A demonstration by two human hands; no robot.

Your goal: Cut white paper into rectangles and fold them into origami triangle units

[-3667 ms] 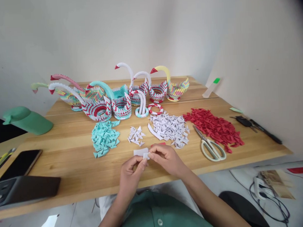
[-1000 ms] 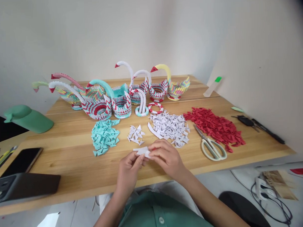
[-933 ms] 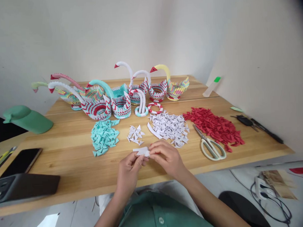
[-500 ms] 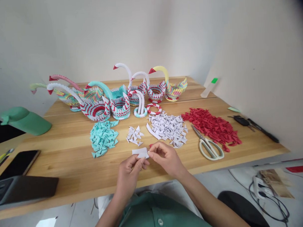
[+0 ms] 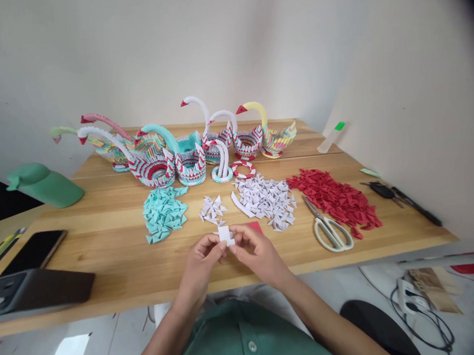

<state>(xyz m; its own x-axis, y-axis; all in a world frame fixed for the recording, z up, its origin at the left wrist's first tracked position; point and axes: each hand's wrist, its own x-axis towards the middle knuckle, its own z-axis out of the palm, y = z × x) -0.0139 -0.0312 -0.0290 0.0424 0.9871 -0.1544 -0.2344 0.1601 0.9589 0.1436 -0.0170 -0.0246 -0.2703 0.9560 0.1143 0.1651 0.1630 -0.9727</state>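
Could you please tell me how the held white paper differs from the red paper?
The white paper is pinched between the left hand and right hand, while the red paper lies on the table. The white paper looks folded, whereas the red paper appears flat, though it is partly hidden by the right hand. Both look plain and single-coloured.

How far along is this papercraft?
Partway, it seems. Done: the paper swans stand assembled, and the teal triangles, white triangles and red triangles lie folded. In hand: a white paper piece, held by the left hand and right hand, partly folded. Probably left: finishing that fold and joining the triangles lying loose.
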